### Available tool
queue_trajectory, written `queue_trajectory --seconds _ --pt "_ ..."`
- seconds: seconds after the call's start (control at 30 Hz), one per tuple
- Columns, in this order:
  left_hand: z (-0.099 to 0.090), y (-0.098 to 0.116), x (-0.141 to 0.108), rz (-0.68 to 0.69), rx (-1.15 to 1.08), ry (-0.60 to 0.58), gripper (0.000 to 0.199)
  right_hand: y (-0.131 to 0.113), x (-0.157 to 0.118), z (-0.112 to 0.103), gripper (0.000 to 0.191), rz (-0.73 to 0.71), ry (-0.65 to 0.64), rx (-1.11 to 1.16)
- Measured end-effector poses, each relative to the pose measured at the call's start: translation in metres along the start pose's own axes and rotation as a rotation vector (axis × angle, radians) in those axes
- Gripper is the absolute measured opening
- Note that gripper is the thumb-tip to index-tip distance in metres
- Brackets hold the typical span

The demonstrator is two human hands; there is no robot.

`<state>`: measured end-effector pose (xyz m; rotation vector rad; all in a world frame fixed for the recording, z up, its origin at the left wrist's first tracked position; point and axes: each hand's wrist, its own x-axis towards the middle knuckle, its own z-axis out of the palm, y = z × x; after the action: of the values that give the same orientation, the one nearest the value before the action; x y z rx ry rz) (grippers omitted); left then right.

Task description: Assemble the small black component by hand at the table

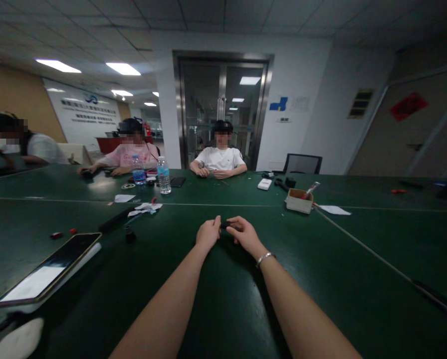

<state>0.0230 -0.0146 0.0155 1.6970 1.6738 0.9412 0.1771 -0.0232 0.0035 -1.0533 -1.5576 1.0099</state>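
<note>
Above the green table (pixel 223 309), near the middle of the view, my left hand (pixel 208 233) and my right hand (pixel 245 234) grip a small black object (pixel 224 225) between them. The left hand has its fingers closed on the object's left end, with the thumb up. On the other end, the thumb and fingers of the right hand are pinched together. A silver bracelet (pixel 265 259) circles the right wrist. Most of the object is covered by the fingers, and its exact shape cannot be made out.
A phone (pixel 51 271) lies at left, near a small black bottle (pixel 129 234) and crumpled paper (pixel 146 208). Water bottles (pixel 164 175) stand farther back. A small box (pixel 299 202) with items sits at back right. Several people sit across the table.
</note>
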Motion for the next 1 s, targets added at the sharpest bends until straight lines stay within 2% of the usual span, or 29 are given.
queue_trajectory --seconds 0.2,0.4,0.7,0.83,1.0 --pt "0.000 -0.006 -0.004 0.153 0.022 -0.045 0.052 0.006 0.005 -0.004 0.034 0.053 0.028 0.037" --pt "0.001 -0.014 -0.001 0.221 -0.013 -0.067 0.040 0.004 0.005 -0.005 0.033 0.094 0.031 0.092" --pt "0.009 -0.024 0.008 0.314 -0.278 -0.037 0.017 0.007 0.007 -0.007 0.031 0.117 0.021 0.105" --pt "0.006 -0.023 0.007 0.376 -0.378 -0.062 0.018 0.007 0.006 -0.008 0.029 0.121 0.020 0.113" --pt "0.004 -0.019 0.004 0.336 -0.433 -0.064 0.021 0.006 0.005 -0.007 0.030 0.125 0.023 0.118"
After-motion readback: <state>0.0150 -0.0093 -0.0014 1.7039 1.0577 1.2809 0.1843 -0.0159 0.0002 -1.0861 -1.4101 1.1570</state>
